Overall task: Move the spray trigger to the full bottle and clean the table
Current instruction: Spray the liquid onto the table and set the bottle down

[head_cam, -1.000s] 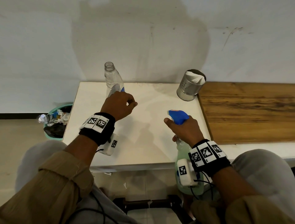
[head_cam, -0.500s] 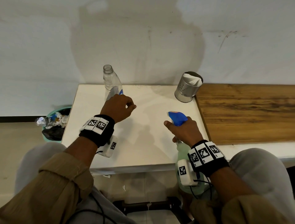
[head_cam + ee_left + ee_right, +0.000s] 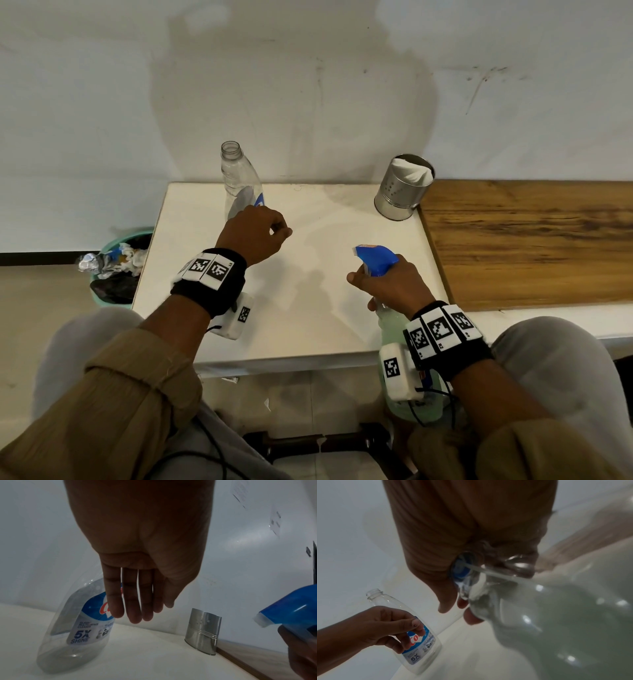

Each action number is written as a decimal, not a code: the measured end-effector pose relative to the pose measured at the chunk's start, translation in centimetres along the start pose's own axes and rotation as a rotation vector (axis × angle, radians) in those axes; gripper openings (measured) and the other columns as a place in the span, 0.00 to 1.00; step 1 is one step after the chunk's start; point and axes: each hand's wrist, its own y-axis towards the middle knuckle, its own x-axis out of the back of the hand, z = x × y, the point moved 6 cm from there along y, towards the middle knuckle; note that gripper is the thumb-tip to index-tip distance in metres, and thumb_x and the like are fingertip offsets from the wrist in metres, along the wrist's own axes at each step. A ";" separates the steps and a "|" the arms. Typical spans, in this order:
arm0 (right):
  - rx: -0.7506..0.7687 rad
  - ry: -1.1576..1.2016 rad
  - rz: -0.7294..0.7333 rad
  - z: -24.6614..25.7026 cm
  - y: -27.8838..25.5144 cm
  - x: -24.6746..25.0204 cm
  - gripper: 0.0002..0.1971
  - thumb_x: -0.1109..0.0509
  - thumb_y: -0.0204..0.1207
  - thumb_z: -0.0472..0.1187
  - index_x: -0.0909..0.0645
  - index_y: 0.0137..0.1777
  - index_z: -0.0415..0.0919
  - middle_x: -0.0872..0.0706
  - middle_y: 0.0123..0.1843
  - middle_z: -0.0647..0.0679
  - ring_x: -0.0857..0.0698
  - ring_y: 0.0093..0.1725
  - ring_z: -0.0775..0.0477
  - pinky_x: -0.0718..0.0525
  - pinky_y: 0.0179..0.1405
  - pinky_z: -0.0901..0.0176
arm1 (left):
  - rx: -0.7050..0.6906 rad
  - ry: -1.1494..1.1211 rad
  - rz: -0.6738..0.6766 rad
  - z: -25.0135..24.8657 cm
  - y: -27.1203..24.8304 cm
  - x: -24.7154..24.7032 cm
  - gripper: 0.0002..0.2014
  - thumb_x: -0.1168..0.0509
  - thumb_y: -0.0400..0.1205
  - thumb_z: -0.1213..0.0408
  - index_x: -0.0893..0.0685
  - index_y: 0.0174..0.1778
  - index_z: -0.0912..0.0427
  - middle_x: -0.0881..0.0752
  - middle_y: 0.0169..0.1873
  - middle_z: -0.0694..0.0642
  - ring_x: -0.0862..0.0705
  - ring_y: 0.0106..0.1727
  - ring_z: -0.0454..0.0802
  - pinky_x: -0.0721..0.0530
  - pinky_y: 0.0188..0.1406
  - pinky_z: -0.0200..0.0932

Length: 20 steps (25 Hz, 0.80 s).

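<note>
The blue spray trigger point(image 3: 376, 262) is already seated on the full bottle point(image 3: 399, 329) of pale green liquid, which is held near the front right edge of the white table point(image 3: 308, 308), its long axis tilted so the base hangs out past the edge and the nozzle faces left across the tabletop. The neck just under the trigger is gripped by the right hand point(image 3: 394, 291), fingers curled around it. The bare tabletop to be cleaned lies ahead and to the left of the nozzle, so the right hand is judged better placed for spraying.

The left hand point(image 3: 255, 234) is held just beside the empty bottle point(image 3: 239, 185), which stands upright and uncapped toward the back left; its fingers point(image 3: 130, 601) hang loosely with nothing held, and contact with the bottle cannot be confirmed.

On the empty bottle's label "5X SHINE" and, more faintly, "GLASS MULTI SURFACE CLEANER" can be read; of the brand only "Co" is seen.

A steel cup point(image 3: 404, 192) holding a white cloth point(image 3: 411, 171) is set at the back right, nearer the right hand.
</note>
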 end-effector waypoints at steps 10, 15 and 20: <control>0.135 -0.112 -0.048 1.3 -0.3 -0.6 0.17 0.32 0.79 0.55 0.23 0.43 0.40 0.17 0.24 0.48 0.14 0.23 0.51 0.20 0.30 0.67 | -0.096 -0.691 0.487 -7.9 -2.9 -5.3 0.13 0.40 0.83 0.70 0.18 0.62 0.63 0.11 0.48 0.57 0.12 0.47 0.50 0.13 0.49 0.46; 0.079 -0.134 -0.098 1.1 -0.1 -0.4 0.17 0.29 0.76 0.56 0.27 0.35 0.45 0.16 0.25 0.47 0.12 0.25 0.48 0.17 0.33 0.61 | -0.097 -0.601 0.330 -6.7 -2.0 -4.4 0.13 0.40 0.82 0.70 0.15 0.58 0.57 0.11 0.52 0.52 0.12 0.49 0.50 0.14 0.49 0.42; -0.112 -0.051 -0.120 0.0 -0.5 -0.1 0.21 0.28 0.72 0.60 0.30 0.38 0.44 0.16 0.30 0.48 0.09 0.29 0.44 0.19 0.29 0.63 | -0.037 -0.103 0.129 -2.1 -0.5 -3.2 0.14 0.39 0.82 0.60 0.22 0.64 0.52 0.17 0.61 0.49 0.17 0.58 0.50 0.19 0.62 0.49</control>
